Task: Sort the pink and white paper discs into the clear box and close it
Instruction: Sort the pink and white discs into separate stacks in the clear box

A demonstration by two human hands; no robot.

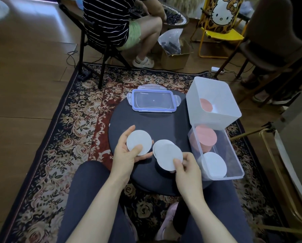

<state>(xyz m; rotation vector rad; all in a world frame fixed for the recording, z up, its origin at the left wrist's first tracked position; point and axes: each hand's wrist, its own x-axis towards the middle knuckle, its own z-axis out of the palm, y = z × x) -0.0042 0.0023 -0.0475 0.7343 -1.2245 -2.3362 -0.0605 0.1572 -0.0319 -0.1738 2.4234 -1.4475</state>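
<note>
On the round black counter [146, 120], the long clear plastic box [230, 165] stands open at the right edge, holding a pink paper disc stack [206, 135] and a white paper disc stack [215, 163]. Left of the box, the left hand [127, 153] grips one white paper disc [138, 141] — the right hand [187, 167] pinches a fanned bunch of white discs [167, 153]. The blue-rimmed clear lid [153, 100] lies beyond, detached; a white plastic bin [215, 109] stands just behind the box.

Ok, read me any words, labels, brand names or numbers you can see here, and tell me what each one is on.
No readable text anywhere in this view.
Yellow chair's leopard-print cover: a white cartoon cat face with a bow, picture only, no lettering.
Clear box, blue-rimmed lid, white bin: no labels visible.
White discs and pink discs: blank.
Cardboard box: no print legible.
</note>
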